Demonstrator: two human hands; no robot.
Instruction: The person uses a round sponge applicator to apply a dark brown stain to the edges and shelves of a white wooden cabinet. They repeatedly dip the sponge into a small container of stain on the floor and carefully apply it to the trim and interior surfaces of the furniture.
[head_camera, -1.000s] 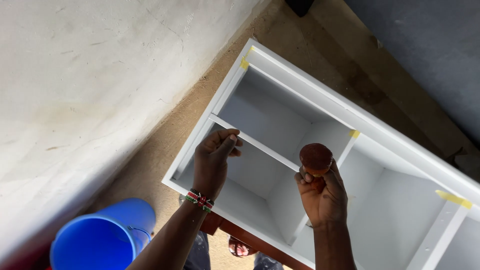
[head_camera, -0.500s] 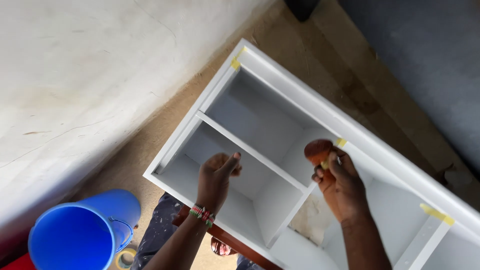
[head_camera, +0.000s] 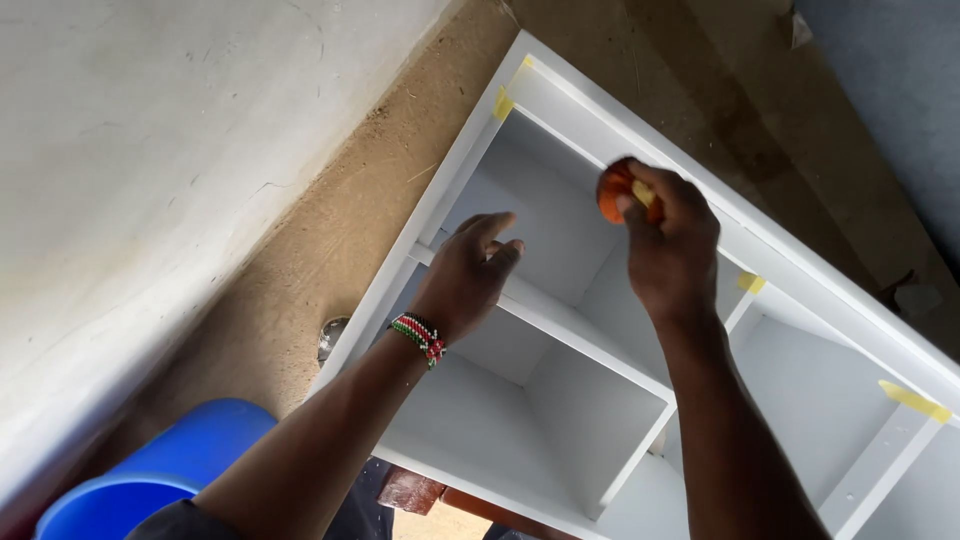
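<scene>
Head view, looking down into a white shelf unit (head_camera: 560, 400) lying on its back on a brown floor (head_camera: 330, 240).

Right hand (head_camera: 670, 245) closed round an orange-red rounded object (head_camera: 615, 192), fingers wrapped over it, a bit of yellow showing between them; exact kind of object not clear. Pressed at the inner face of the unit's far long side rail, just beyond the fingertips, likely so the rail backs up the push. Object's visible end pointing away from the wrist, up and to the left toward that rail; long axis hard to judge, mostly hidden in the fist.

Left hand (head_camera: 470, 275) holding nothing, fingers loosely spread, hovering over or resting on the white cross divider (head_camera: 560, 330) just below the palm; contact not certain. Probably steadying the frame. Beaded wristband (head_camera: 420, 337) in red, green, white and black at the wrist.

Shelf unit's long axis running diagonally, from above the hands at upper left down to lower right past the right forearm. Strips of yellow tape (head_camera: 505, 100) at the joints, one above the left hand, others beyond the right wrist.

Blue bucket (head_camera: 160, 480) near the left elbow. Pale wall (head_camera: 150, 150) on the left hand's outer side.
</scene>
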